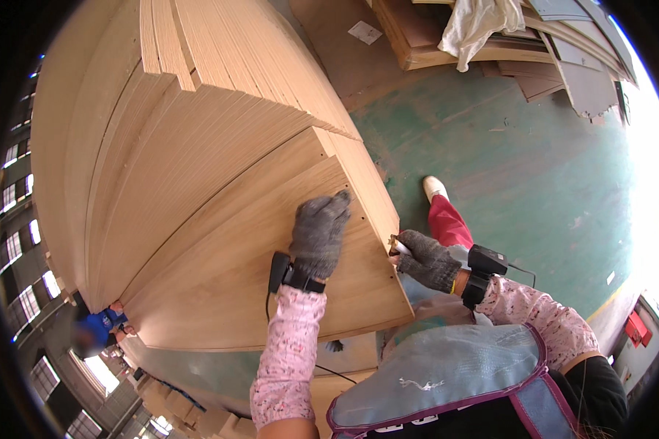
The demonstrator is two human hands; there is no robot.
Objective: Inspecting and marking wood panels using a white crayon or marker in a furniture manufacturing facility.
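A stack of light wood-grain panels point(220, 139) fills the left and middle of the view. The top panel point(256, 293) has several small dark holes along its right edge. Over this panel, near a hole at its far right corner, is my left hand point(320, 230) in a dark grey knit glove. Its fingers are curled together, and whatever they may pinch is hidden. Just beside the right edge, my right hand point(430, 262), gloved likewise, is closed round a short white tube-like tool point(400, 247) with a brownish end. The tool's exact kind cannot be made out.
Green floor point(520, 168) lies to the right, with my white shoe point(435, 188) on it. At the far right stand more stacked boards point(578, 73) and a white cloth point(479, 29). Another person in blue point(102, 322) is beyond the stack at the lower left.
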